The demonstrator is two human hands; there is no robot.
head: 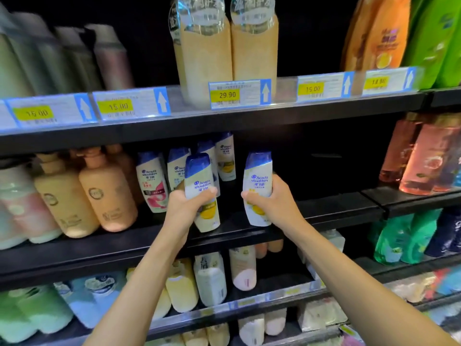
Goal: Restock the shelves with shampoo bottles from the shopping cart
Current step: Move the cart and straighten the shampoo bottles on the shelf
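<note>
My left hand [185, 204] grips a white shampoo bottle with a blue cap and yellow lemon label [200, 178], held upright over the middle shelf [112, 248]. My right hand [268, 199] grips a second matching bottle [258, 171] just to the right, also upright. Behind them stand several bottles of the same brand [225, 156], one with a pink label [152, 181]. The shopping cart is out of view.
Peach pump bottles [107, 193] stand left of the held bottles. A dark gap [324, 171] lies on the middle shelf to the right, then pink bottles [424, 158]. Tall orange bottles [254, 48] and price tags [239, 93] fill the upper shelf; more bottles below.
</note>
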